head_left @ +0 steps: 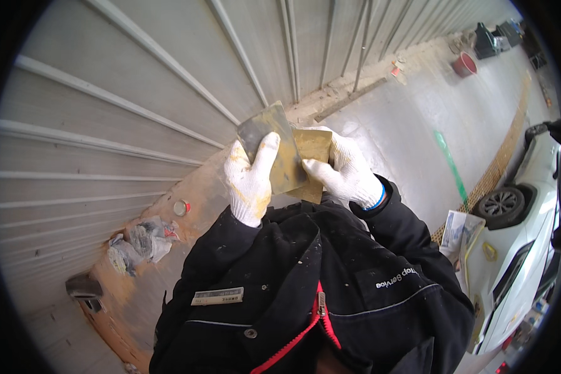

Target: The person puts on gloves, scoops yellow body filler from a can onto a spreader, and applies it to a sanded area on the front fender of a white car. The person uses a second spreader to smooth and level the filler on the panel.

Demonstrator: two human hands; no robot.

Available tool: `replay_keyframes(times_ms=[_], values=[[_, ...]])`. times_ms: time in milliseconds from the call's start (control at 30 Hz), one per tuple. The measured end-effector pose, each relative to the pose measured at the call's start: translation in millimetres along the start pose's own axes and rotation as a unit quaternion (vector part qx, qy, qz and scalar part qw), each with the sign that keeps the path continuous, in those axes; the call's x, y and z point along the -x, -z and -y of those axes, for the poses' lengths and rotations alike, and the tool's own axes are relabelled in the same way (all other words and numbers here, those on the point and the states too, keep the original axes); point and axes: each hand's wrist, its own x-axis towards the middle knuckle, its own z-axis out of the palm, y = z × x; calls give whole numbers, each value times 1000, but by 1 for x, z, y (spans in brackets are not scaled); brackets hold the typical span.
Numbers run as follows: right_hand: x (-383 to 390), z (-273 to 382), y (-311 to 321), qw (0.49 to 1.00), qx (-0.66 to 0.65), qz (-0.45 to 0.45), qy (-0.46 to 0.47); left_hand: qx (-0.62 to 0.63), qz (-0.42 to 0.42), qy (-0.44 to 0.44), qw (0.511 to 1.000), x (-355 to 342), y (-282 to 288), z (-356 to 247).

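Observation:
My left hand (249, 181), in a white knit glove with yellow stains, grips a flat, dark-grey rectangular sheet (269, 120) smeared with yellow. Its thumb lies across the sheet's face. Opposite it, my right hand (353, 171), gloved in white with a blue cuff edge, pinches a smaller yellow-brown sheet (315, 146) under its thumb. The two sheets overlap in front of my chest, the grey one partly covering the yellow-brown one. Whether they are sandpaper or putty spreaders, I cannot tell. Fingers behind the sheets are hidden.
A ribbed metal wall (143, 93) rises ahead and to the left. Crumpled plastic bags (144, 243) and a small round tin (181, 207) lie on the floor at left. A white car (514, 268) with yellow patches stands at right. Farther off is a red bucket (464, 65).

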Motion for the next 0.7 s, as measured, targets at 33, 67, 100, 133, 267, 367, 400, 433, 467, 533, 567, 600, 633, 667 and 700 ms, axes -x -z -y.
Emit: replay_keyframes(times_ms=[33, 67, 100, 133, 267, 367, 400, 433, 467, 533, 567, 600, 633, 667, 700], values=[[-5, 2, 2, 999, 16, -7, 29, -23, -23, -2, 999, -3, -7, -3], [-9, 4, 2, 997, 72, -10, 26, -45, -35, -9, 998, -4, -14, -6], [-14, 6, 2, 992, 127, -13, 17, -66, -59, -8, 996, -5, -20, -7], [-17, 8, 3, 983, 181, -22, 19, -56, -57, -24, 997, -4, -27, -7], [-26, 14, 15, 969, 219, 10, 111, -51, -85, -102, 990, 5, -47, -3], [-31, 19, 33, 953, 272, 58, 121, -97, -96, -165, 977, 5, -53, 0], [-33, 21, 39, 946, 293, 76, 119, -95, -85, -190, 973, 5, -55, 0], [-34, 22, 44, 945, 288, 92, 125, -96, -77, -212, 969, 3, -56, 0], [-37, 24, 48, 941, 293, 114, 122, -96, -70, -235, 965, 2, -55, 0], [-42, 27, 54, 933, 300, 139, 140, -96, -78, -218, 968, 0, -54, -1], [-46, 28, 54, 939, 277, 162, 125, -95, -74, -225, 967, -2, -53, -2], [-50, 29, 56, 935, 279, 185, 119, -107, -74, -217, 968, -4, -51, -3], [-55, 29, 56, 931, 277, 205, 125, -119, -66, -224, 965, -6, -48, -4], [-59, 29, 57, 926, 281, 222, 123, -131, -59, -232, 962, -8, -46, -5], [-64, 30, 57, 932, 263, 220, 119, -146, -56, -235, 959, -11, -43, -6]])
